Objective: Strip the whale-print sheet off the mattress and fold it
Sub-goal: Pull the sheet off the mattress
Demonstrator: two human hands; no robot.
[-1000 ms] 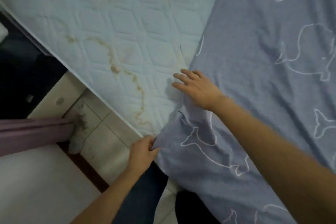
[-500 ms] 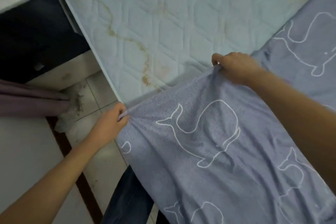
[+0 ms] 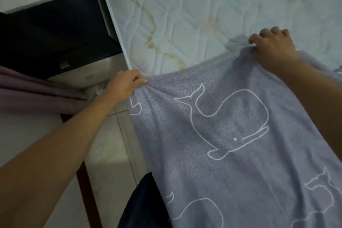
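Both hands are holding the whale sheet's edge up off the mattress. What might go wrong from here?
1. The left hand pinches only a small bunch at the whale-print sheet corner; a hard pull may slip it free.
2. The sheet's near side hangs past the mattress over the tiled floor and may drag there.
3. Beyond the right hand the sheet runs out of view, so it may be caught there.

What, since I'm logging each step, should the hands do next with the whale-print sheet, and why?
Probably draw the held edge back toward the body, off the mattress. The left hand pinches the sheet at the mattress corner. The right hand grips the same edge farther in, so it stretches between them. The quilting beyond is already bare, while more sheet shows past the right arm.
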